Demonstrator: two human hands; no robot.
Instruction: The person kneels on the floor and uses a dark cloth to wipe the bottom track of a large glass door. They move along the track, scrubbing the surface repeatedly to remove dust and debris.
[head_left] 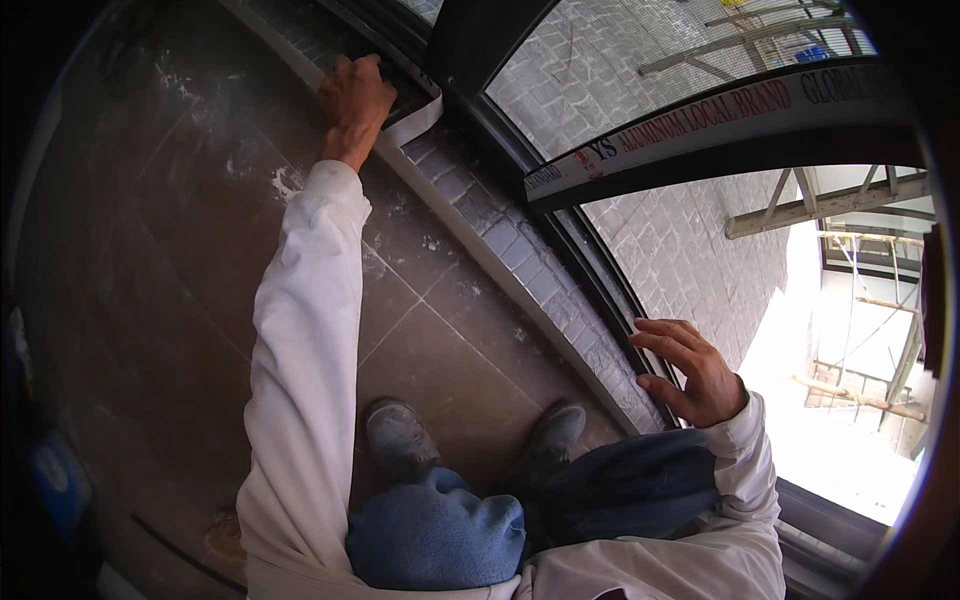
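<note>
My left hand (pixel 357 105) reaches far forward to the base of the dark window frame (pixel 590 250). Its fingers are curled, and what they hold, if anything, is hidden. Just right of that wrist, a pale flat strip (pixel 415 122) bends up against the frame's lower corner; I cannot tell whether it runs into my fingers. My right hand (pixel 695 372) is open, fingers apart, beside the lower rail of the frame, and holds nothing. Whether its fingertips touch the rail is unclear. A printed protective film (pixel 690 125) covers the frame's crossbar.
A raised sill of grey brick-like tiles (pixel 510 240) runs diagonally below the frame. Brown floor tiles (pixel 400 320) carry white dusty smears. Through the glass show grey paving (pixel 680 260) and a wooden ladder (pixel 830 205). A blue object (pixel 62 485) lies at the left rim.
</note>
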